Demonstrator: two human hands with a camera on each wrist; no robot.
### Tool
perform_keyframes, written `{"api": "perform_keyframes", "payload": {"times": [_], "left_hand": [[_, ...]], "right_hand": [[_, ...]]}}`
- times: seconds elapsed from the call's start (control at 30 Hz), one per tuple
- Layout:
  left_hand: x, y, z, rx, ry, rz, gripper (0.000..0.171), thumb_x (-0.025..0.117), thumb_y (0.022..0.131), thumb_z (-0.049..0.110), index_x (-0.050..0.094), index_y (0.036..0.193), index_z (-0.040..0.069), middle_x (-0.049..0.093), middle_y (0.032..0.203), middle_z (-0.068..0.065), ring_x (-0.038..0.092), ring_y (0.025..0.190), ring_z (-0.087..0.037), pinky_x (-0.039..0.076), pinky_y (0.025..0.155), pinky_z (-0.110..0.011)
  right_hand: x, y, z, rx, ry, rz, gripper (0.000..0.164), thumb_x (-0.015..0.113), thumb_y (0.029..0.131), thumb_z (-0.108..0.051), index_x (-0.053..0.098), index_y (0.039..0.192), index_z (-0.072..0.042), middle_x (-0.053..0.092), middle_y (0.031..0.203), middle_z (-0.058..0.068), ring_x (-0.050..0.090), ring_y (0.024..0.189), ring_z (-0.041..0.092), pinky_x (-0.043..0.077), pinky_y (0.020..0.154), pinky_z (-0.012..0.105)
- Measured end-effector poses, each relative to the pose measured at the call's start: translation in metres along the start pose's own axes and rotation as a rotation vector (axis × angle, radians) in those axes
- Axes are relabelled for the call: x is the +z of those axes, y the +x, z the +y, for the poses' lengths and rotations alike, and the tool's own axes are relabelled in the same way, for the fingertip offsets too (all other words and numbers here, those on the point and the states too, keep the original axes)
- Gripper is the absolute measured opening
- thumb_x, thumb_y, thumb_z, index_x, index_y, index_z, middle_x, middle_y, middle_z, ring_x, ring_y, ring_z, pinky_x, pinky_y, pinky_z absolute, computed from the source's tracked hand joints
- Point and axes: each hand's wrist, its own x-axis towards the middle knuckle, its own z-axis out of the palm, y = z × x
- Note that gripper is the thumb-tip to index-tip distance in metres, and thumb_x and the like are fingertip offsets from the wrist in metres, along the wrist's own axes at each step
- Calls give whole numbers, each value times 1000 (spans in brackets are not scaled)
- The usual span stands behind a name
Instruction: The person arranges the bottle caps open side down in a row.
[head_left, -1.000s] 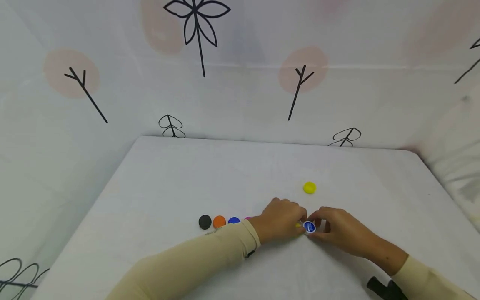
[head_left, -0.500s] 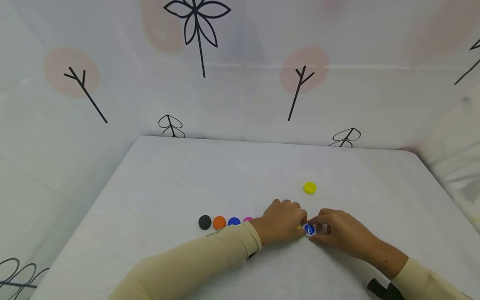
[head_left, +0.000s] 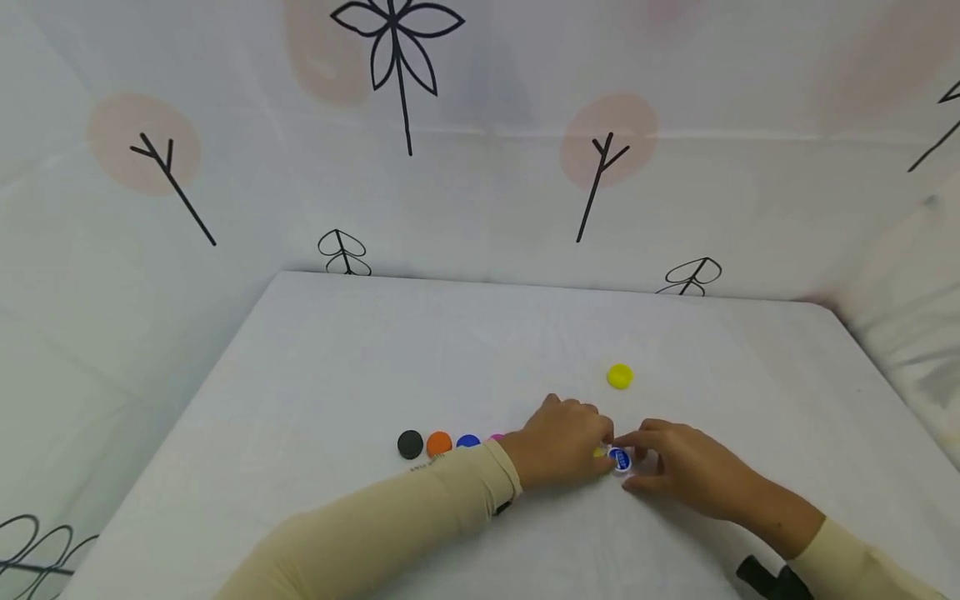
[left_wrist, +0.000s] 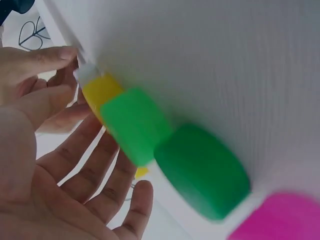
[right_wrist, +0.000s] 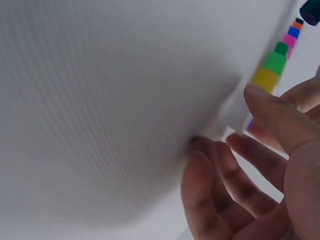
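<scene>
A row of small round coloured caps lies on the white table. At its right end in the head view is a white cap point(head_left: 619, 459) with a blue printed top, beside a yellow cap point(left_wrist: 102, 92). My left hand point(head_left: 562, 442) is over the row, thumb and forefinger around where these two meet; whether they pinch anything is hidden. My right hand point(head_left: 697, 467) is at the white cap's right, forefinger near its far edge, thumb standing a little apart. Light green point(left_wrist: 135, 125), dark green point(left_wrist: 202, 170) and pink point(left_wrist: 285, 217) caps follow in the left wrist view.
Black point(head_left: 410, 444), orange point(head_left: 438, 444) and blue point(head_left: 468, 441) caps make up the row's left end, partly behind the left sleeve point(head_left: 390, 517). A single yellow cap point(head_left: 619, 377) lies farther back. Patterned white cloth point(head_left: 487, 192) hangs behind the table.
The white cap has shifted slightly toward me. My right thumb has drawn away from it, widening the gap to the forefinger. My left hand has barely moved.
</scene>
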Motion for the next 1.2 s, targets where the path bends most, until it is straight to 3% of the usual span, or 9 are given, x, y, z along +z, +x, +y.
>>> {"api": "perform_keyframes", "payload": {"times": [0.13,0.37,0.47,0.67,0.97,1.2], "left_hand": [[-7,5,-6,-21,0,21,25,62,98,41,73,114,26,71,99,13,61,82,-3,44,78,-28],[-20,19,-17,-82,-19,40,32,60,99,42,68,125,25,72,115,10,67,99,-7,50,89,-34],[-23,26,-21,-102,-43,46,34,60,100,40,65,129,22,72,120,9,67,107,-9,50,93,-35],[-24,39,-22,-150,-48,31,37,60,100,40,63,131,20,70,125,9,66,112,-10,49,98,-40],[-22,51,-23,-201,-60,-26,39,62,99,40,61,132,19,70,121,7,66,106,-12,49,98,-42],[-16,58,-26,-218,-56,-37,47,62,99,39,56,141,20,67,130,4,65,113,-16,50,101,-45]], "right_hand": [[-9,6,2,63,-35,-2,34,81,83,-26,75,114,-13,63,86,-12,48,62,-1,45,57,19],[-22,32,12,205,-102,167,37,79,85,-24,72,115,-2,71,94,9,59,72,16,50,59,27],[-24,44,17,240,-95,193,40,78,86,-23,69,117,1,72,97,15,62,77,22,53,60,31],[-25,61,27,286,-66,155,43,78,86,-23,68,120,2,71,98,19,62,79,26,55,64,34],[-24,70,34,301,-42,102,42,76,88,-21,67,121,3,71,97,18,60,81,25,55,68,35],[-21,75,36,302,-45,99,38,76,88,-20,68,118,2,71,96,15,60,84,26,56,74,39]]}}
